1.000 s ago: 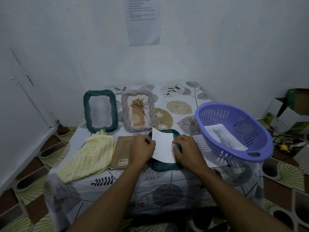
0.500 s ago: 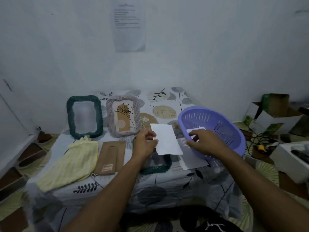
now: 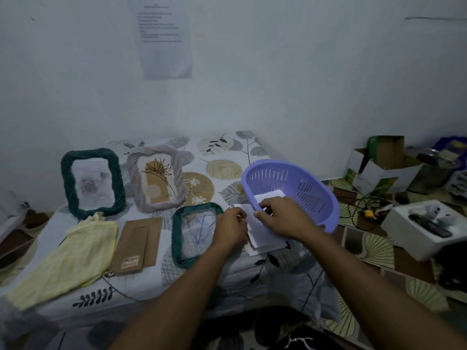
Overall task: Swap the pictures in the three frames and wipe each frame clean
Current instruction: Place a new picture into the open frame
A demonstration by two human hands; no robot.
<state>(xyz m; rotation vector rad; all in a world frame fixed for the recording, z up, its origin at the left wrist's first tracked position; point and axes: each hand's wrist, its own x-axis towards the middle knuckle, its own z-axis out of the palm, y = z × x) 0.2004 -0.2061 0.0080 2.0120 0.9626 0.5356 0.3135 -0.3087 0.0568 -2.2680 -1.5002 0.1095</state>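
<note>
Both hands are on the white sheet (image 3: 257,232), just right of the flat green frame (image 3: 195,233) at the table's (image 3: 227,271) front. The left hand (image 3: 231,229) has its fingers curled onto the sheet's left edge, with the grip point mostly hidden behind the hand. The right hand (image 3: 280,218) has its fingers clenched over the sheet's top, against the near rim of the purple basket (image 3: 298,188). There are more sheets under it, count unreadable. Another paper (image 3: 270,194) lies in the basket, half covered by the right hand, print not visible. The flat frame's glass shows only faint blue lines. The dark green frame (image 3: 67,183) stands upright at back left, its picture blurred. The grey frame (image 3: 177,173) stands beside it with a plant print. The brown backing board (image 3: 136,245) and yellow cloth (image 3: 73,258) lie flat to the left. Boxes (image 3: 379,168) on the floor at right are dim, contents unclear.
</note>
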